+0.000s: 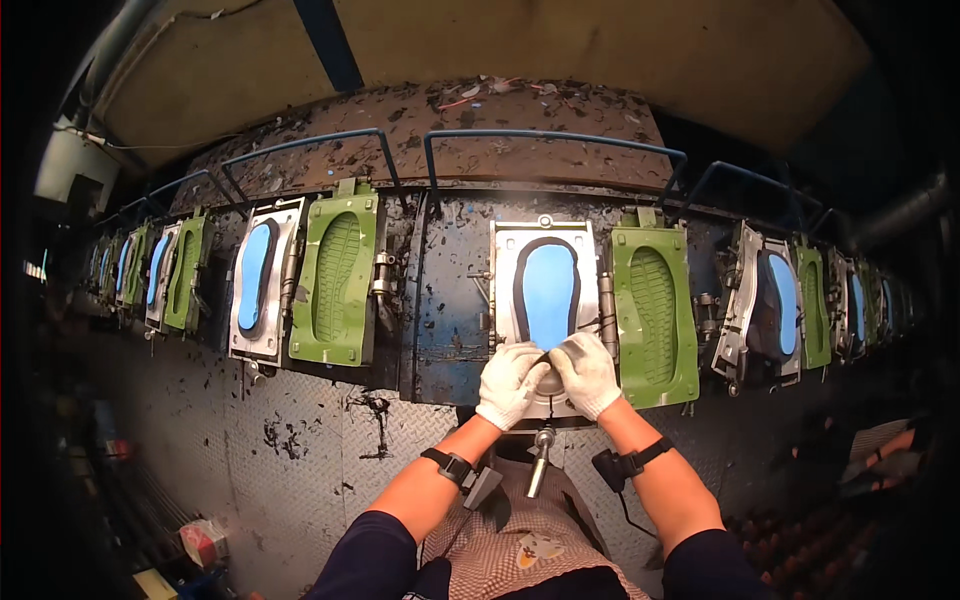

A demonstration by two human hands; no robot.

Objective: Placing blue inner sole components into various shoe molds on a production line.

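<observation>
In front of me lies a shoe sole [548,290], blue on top with a black rim, on a silver metal mould plate [505,250]. Both hands wear white knit gloves and meet at the sole's near end. The fingers of my left hand [512,382] are closed on the dark edge there. Beside it, my right hand [588,374] pinches the same edge from the right. The gloves cover that end of the sole, so their exact hold is partly hidden. A green mould half [655,310] with a tread-patterned hollow is hinged open at the plate's right.
More open moulds stand left and right, including a silver plate with a blue-topped sole [254,275] and a green half [338,270]. Blue rails [550,137] run behind. A metal handle [540,465] juts toward me. Black scraps litter the tread-plate floor [290,440].
</observation>
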